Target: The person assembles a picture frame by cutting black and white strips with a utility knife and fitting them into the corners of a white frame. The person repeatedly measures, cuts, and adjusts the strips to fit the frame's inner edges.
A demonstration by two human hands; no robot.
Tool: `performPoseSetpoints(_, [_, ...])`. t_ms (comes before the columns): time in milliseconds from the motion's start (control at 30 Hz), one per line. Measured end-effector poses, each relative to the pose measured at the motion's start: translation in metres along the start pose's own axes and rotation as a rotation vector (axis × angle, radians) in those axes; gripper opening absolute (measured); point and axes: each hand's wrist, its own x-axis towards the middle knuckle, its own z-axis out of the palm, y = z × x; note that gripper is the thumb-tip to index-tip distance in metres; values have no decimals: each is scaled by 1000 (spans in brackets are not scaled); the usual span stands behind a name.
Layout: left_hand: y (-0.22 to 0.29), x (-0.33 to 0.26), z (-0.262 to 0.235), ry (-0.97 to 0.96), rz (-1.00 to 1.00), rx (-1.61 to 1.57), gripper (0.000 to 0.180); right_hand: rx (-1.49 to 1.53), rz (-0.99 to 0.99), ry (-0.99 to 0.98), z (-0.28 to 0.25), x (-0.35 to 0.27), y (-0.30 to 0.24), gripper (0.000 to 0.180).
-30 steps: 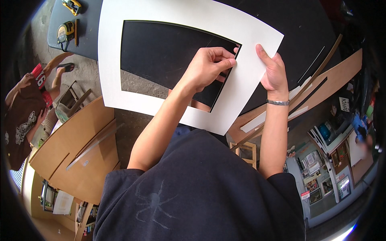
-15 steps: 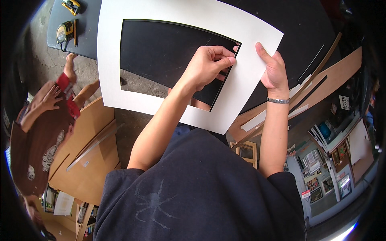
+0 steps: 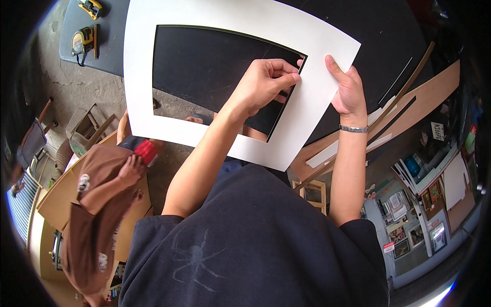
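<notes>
Fingers (image 3: 287, 80) of the left hand (image 3: 255, 87) close in a pinch at the right inner edge of a white mat's (image 3: 139, 77) window, as the right hand (image 3: 349, 92) grips the outer right side, thumb in front, the rest largely hidden behind. The mat is held over a dark tabletop (image 3: 111, 53) and juts past its near edge, with floor (image 3: 179, 105) showing through the opening. A silvery band (image 3: 354, 129) circles the right wrist. At the tabletop's left end sit a tape measure (image 3: 81, 42), a slim stick (image 3: 95, 41) and a yellow-black tool (image 3: 91, 8). Left, a co-worker (image 3: 99, 174) in brown; right, wood strips (image 3: 434, 84).
</notes>
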Motion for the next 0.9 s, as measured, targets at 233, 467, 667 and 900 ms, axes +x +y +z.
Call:
performPoseSetpoints(233, [4, -1, -1, -29, -16, -3, 24, 27, 3, 11, -1, 0, 0, 39])
performPoseSetpoints(467, [6, -1, 2, -1, -30, -4, 18, 24, 3, 14, -1, 0, 1, 39])
performPoseSetpoints(667, [7, -2, 2, 9, -27, 7, 20, 27, 3, 11, 0, 0, -1, 38])
performPoseSetpoints(900, [6, -1, 2, 15, -25, 4, 23, 9, 7, 28, -4, 2, 1, 37])
